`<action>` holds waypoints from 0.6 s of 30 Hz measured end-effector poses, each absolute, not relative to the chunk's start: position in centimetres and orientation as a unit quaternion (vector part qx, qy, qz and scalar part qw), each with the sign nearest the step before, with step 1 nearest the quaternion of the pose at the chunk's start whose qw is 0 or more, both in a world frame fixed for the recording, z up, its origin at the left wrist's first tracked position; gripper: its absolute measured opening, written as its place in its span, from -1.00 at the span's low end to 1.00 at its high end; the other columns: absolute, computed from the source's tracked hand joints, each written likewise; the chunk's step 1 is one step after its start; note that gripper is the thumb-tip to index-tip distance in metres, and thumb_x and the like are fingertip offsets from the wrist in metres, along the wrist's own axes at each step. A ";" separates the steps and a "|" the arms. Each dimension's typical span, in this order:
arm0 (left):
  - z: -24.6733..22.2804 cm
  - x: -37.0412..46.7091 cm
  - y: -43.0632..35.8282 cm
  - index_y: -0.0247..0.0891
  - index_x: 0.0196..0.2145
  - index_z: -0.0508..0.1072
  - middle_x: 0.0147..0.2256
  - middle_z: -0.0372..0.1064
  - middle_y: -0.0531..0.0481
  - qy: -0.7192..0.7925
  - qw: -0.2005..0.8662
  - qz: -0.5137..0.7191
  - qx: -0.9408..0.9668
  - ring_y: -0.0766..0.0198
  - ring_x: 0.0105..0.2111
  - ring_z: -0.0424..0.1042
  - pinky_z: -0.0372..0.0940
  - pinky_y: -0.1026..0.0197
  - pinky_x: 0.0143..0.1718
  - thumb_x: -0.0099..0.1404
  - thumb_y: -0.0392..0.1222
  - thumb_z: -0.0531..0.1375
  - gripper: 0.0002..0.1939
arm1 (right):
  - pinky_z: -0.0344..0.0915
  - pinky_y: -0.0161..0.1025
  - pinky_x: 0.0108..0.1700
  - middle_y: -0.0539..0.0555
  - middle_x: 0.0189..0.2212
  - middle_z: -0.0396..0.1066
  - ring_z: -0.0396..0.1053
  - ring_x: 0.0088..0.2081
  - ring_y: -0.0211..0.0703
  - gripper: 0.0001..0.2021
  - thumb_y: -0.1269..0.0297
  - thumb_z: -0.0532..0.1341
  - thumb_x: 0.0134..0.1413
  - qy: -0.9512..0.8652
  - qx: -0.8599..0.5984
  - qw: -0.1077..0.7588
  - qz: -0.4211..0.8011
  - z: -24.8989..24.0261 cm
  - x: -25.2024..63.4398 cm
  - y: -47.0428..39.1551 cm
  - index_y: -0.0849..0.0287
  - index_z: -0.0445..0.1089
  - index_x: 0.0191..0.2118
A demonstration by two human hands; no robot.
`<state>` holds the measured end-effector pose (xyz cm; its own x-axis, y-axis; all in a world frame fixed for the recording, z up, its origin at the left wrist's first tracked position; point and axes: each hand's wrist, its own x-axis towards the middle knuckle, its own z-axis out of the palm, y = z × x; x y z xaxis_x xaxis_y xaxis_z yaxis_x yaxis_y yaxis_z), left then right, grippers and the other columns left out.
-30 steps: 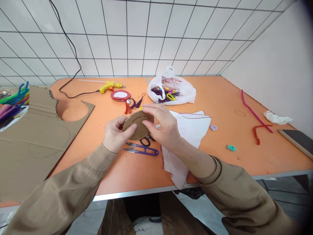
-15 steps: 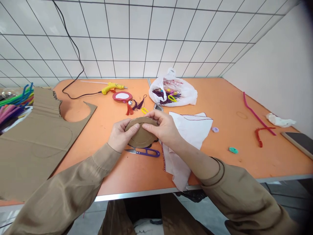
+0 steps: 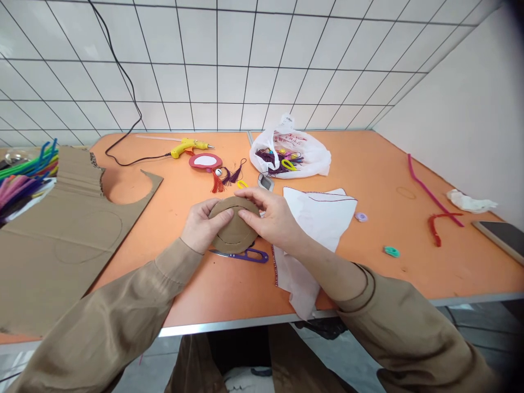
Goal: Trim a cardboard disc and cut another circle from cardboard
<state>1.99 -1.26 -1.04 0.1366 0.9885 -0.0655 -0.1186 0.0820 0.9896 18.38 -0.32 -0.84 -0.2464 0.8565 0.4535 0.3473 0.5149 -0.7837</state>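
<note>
A round brown cardboard disc (image 3: 234, 232) with a curved line marked or cut inside its edge is held up above the table. My left hand (image 3: 201, 224) grips its left side, thumb on the face. My right hand (image 3: 272, 214) is closed on its upper right edge, thumb pressed near the other thumb; the fingers behind are hidden. Just below the disc lie purple-handled thread snips (image 3: 256, 255), partly covered by it. To the right, a white cloth (image 3: 321, 213) with dark red stitched edging spreads beside my right wrist.
A large cut cardboard sheet (image 3: 36, 267) covers the left. Behind are a yellow glue gun (image 3: 189, 147), a red-rimmed oval piece (image 3: 205, 161), tassels (image 3: 217, 181) and a plastic bag (image 3: 311, 158) of trinkets. Pipe cleaners (image 3: 429, 185) and a phone (image 3: 503, 238) lie at right.
The disc has tilted so more of its face shows, and it covers more of the snips. My right fingers have shifted slightly left along its top edge.
</note>
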 end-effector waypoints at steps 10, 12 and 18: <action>-1.0 1.9 -1.8 -0.23 -0.29 0.57 -0.39 0.52 0.04 0.462 0.384 0.528 0.601 0.27 -0.40 0.43 0.32 0.25 -0.35 0.15 -0.09 0.28 -0.80 | 0.36 -0.10 -0.16 0.11 -0.23 0.46 0.40 -0.15 -0.07 -0.80 0.46 0.20 -0.01 -0.713 -0.401 0.568 0.095 0.2 18.6 -0.7 0.14 0.41 -0.21; -0.9 1.8 -2.1 -0.21 -0.23 0.57 -0.32 0.55 0.00 0.451 0.326 0.540 0.631 0.24 -0.34 0.46 0.35 0.22 -0.28 0.20 -0.11 0.25 -0.80 | 0.35 -0.19 -0.32 0.01 -0.44 0.41 0.38 -0.38 -0.19 -0.86 0.41 0.20 0.04 -0.667 -0.408 0.601 0.165 0.9 18.7 -1.4 0.14 0.39 -0.23; -1.1 0.9 -2.0 -0.11 -0.16 0.56 -0.21 0.56 -0.06 0.385 0.136 0.536 0.739 0.21 -0.23 0.50 0.38 0.13 -0.15 0.26 -0.24 0.22 -0.79 | 0.22 -0.35 -0.60 -0.08 -0.60 0.43 0.28 -0.67 -0.34 -0.65 0.20 0.21 0.06 -0.572 -0.350 0.499 0.549 1.8 18.5 -2.8 0.15 0.30 -0.02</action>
<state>0.86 -2.01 -1.06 0.1287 0.7138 0.6885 0.4229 -0.6674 0.6129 18.48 -2.79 1.78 -0.2561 0.9484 0.1868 -0.1481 0.1525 -0.9771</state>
